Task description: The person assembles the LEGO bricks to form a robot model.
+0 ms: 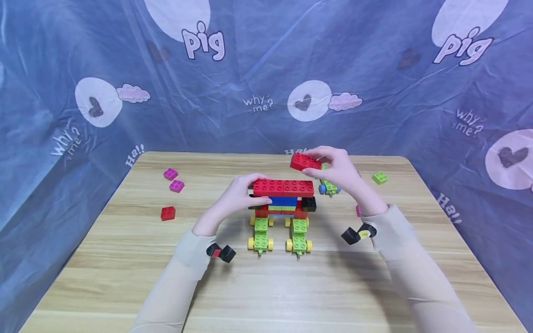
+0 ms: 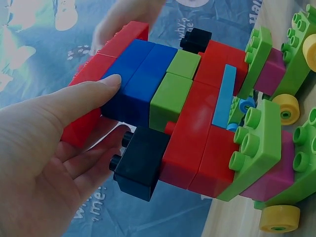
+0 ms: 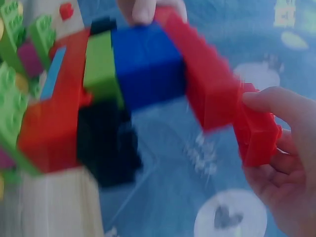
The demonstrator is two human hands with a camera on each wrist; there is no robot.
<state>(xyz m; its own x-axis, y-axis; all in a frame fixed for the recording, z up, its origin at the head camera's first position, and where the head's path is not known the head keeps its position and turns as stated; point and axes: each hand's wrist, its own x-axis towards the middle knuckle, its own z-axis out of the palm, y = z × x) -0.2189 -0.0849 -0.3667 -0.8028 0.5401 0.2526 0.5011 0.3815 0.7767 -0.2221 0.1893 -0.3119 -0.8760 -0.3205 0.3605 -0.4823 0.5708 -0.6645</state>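
A toy-brick build (image 1: 283, 187) stands mid-table on green wheeled bases (image 1: 261, 240) with yellow wheels. Long red bricks form its top, over blue bricks (image 2: 133, 69), green bricks (image 2: 170, 98) and a lower red layer, and black bricks (image 2: 140, 163) stick out at its sides. My left hand (image 1: 238, 196) grips the upper left end, its thumb on a blue brick and the other fingers reaching behind the red top. Above and right of the build, my right hand (image 1: 335, 169) pinches a red brick (image 1: 303, 161) between thumb and fingers, studs up in the head view.
At the left lie magenta bricks (image 1: 176, 186) and a red brick (image 1: 168, 213). A green wheeled base with blue wheels (image 1: 329, 187) stands behind the build, partly under my right hand. Farther right is a green brick (image 1: 380, 178). A blue printed curtain (image 1: 250, 60) surrounds the wooden table (image 1: 270, 291).
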